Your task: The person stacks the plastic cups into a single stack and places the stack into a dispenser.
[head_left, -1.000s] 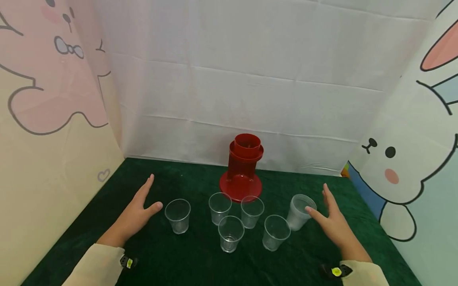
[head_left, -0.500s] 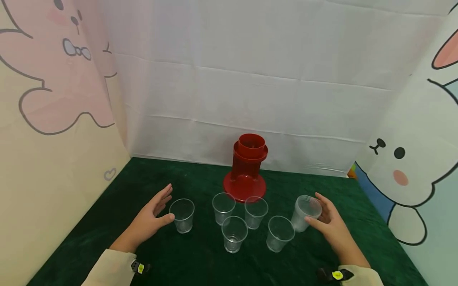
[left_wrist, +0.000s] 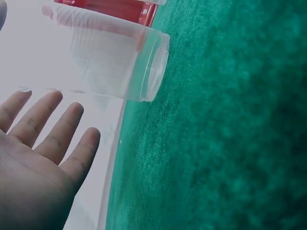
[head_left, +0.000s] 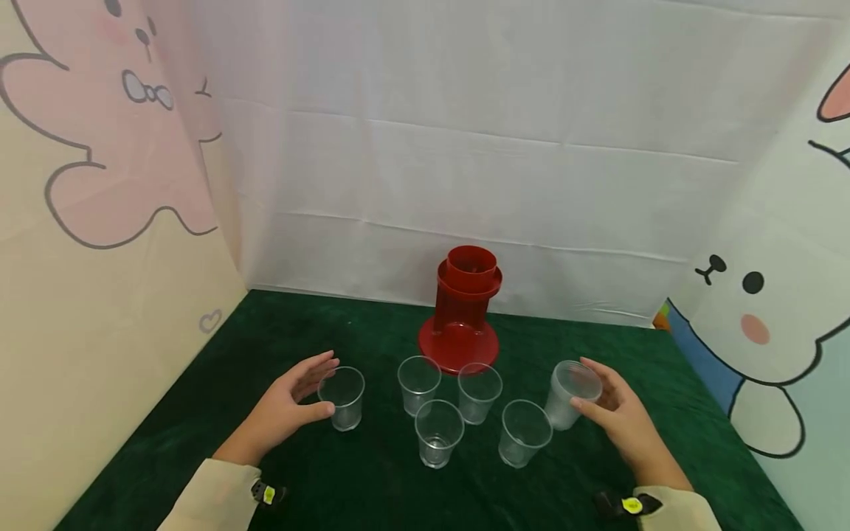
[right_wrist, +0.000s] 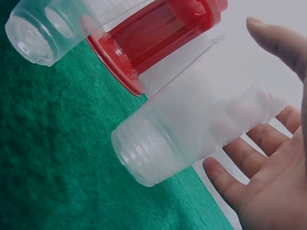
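My left hand (head_left: 288, 409) is at the left side of a single clear plastic cup (head_left: 347, 405), thumb in front of it and fingers behind. In the left wrist view those fingers (left_wrist: 72, 129) are nearly straight and spread beside the upright cup's wall. On the right, my right hand (head_left: 624, 424) stands around a stack of nested clear cups (head_left: 563, 405). The right wrist view shows its thumb (right_wrist: 278, 43) held off the stack, while the other fingers lie along the far side, partly seen through the plastic.
Between the hands stand several single clear cups, among them a front one (head_left: 438, 442), one near the stack (head_left: 523, 442) and a back one (head_left: 418, 394). Behind them is a red cup-shaped holder on a round base (head_left: 458, 346). Green cloth (head_left: 372, 494) covers the table, with a white curtain (head_left: 425, 162) behind.
Both hands have moved inward: the left from beside the single cup to around its left side, the right from beyond the stack to close around it. The cups stay in place.
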`<state>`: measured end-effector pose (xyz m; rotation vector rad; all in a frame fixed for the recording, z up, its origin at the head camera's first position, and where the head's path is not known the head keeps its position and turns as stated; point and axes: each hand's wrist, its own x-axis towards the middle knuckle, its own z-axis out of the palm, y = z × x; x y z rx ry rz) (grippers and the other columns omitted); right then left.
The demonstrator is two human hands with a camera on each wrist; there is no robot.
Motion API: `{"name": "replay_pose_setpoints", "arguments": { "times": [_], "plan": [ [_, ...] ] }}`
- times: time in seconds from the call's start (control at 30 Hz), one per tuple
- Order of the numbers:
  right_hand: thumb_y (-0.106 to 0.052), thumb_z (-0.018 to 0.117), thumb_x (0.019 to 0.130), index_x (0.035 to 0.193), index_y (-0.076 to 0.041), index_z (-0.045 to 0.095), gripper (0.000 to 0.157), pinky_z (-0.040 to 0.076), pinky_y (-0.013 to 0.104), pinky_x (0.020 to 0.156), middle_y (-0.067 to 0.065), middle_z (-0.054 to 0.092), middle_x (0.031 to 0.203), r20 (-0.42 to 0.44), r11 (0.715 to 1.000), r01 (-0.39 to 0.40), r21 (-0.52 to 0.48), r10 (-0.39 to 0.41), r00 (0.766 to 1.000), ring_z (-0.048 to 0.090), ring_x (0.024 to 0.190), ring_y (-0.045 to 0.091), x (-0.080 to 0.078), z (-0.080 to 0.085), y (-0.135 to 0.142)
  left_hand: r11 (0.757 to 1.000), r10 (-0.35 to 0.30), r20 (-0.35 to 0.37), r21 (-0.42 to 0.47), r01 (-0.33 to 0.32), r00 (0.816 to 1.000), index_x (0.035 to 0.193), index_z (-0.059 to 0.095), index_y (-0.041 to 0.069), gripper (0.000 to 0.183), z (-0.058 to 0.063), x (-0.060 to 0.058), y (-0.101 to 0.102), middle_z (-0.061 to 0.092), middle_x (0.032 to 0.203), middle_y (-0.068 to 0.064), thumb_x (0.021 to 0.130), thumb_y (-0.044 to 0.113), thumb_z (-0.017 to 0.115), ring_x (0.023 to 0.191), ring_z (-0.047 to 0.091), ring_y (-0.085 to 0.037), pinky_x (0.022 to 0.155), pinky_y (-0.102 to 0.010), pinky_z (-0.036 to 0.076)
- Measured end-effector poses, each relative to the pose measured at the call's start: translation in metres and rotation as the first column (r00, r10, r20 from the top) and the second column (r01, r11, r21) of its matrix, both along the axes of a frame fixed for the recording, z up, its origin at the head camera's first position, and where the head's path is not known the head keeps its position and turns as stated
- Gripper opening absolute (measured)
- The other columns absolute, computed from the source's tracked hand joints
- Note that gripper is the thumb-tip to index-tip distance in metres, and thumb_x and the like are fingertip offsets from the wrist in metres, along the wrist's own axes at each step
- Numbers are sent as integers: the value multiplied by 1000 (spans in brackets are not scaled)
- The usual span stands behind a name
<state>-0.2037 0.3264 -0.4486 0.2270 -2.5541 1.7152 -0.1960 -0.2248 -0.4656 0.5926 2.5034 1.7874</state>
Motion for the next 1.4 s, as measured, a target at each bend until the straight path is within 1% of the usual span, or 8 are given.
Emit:
{"name": "replay_pose_setpoints", "arguments": {
  "times": [0.2,0.3,0.5,0.63,0.83,1.07,1.23,1.4],
  "plan": [
    [-20,68,102,158,-9,35,66,52,23,87,22,45,152,5,1000,6,-6,-6,1000,57,115,4,3,0,-1,1000,-1,23,4,1,1000,155,42,19,70,0,-2,3,49,155,-8,95,10,75,144,44,-29,113,-43,37],
    [-21,67,103,158,-9,35,65,51,22,88,21,44,153,18,1000,2,-28,-1,1000,56,117,2,3,-1,-2,1000,-1,36,8,0,999,155,43,18,69,1,-2,4,49,155,-11,95,11,75,143,45,-29,113,-46,37],
    [-21,64,104,158,-9,34,62,50,20,89,22,44,154,27,998,0,-56,1,1000,55,118,1,3,-3,-4,1000,-7,45,20,6,999,154,43,15,68,2,-2,5,48,154,-18,94,9,76,142,46,-31,113,-47,38],
    [-22,63,105,158,-10,34,62,50,19,90,21,43,153,28,998,-1,-63,2,1000,54,119,1,4,-2,-6,1000,-17,43,24,16,999,153,43,14,68,2,-2,7,49,154,-17,94,9,76,141,47,-31,113,-46,38],
    [-21,62,106,157,-9,35,59,49,19,91,21,45,152,19,998,-4,-69,6,1000,54,120,1,5,0,-8,999,-39,36,16,38,999,151,45,14,64,3,-2,9,52,151,-16,95,14,76,138,50,-34,112,-49,38],
    [-22,62,106,157,-9,34,60,48,18,91,21,44,153,41,998,5,-69,-2,999,53,122,3,5,2,-9,1000,-31,72,4,31,997,149,47,15,63,3,-5,11,56,147,-13,94,17,77,135,53,-33,112,-46,42],
    [-23,62,106,157,-8,34,60,48,18,91,20,45,153,43,998,9,-67,-6,999,53,123,4,4,1,-8,1000,-22,81,-1,22,996,149,47,14,63,2,-6,12,56,146,-15,94,17,78,133,55,-32,111,-44,44],
    [-22,61,106,158,-7,34,61,47,18,91,20,46,152,41,998,6,-66,-3,999,54,122,4,4,1,-8,1000,-26,100,20,24,995,147,47,10,62,0,-6,12,57,143,-16,93,16,78,132,55,-34,109,-47,45]
  ]
}}
